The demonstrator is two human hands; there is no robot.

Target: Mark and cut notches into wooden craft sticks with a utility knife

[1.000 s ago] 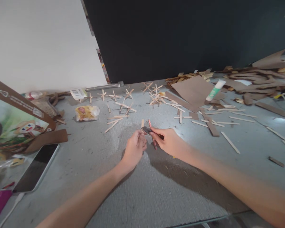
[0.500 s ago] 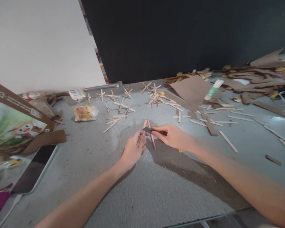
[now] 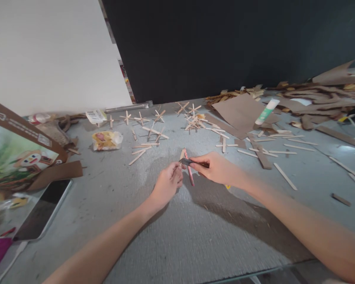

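My left hand is closed, its fingertips pinching a short wooden craft stick that points away from me. From the right, my right hand grips a dark knife-like tool with a flat tip. That tip touches or lies right over the stick beside my left fingertips; the exact contact is too small to tell. A pink-and-red pencil lies just under the tool, between both hands. Farther back are several star shapes made of crossed sticks, and a cross of two sticks.
Loose craft sticks and cardboard pieces are scattered at right, with a glue stick on the cardboard. At left are a phone, a printed box and a food packet. A dark panel stands behind.
Both hands keep their grips in nearly the same place. The tool's tip and my right hand have shifted very slightly to the right.
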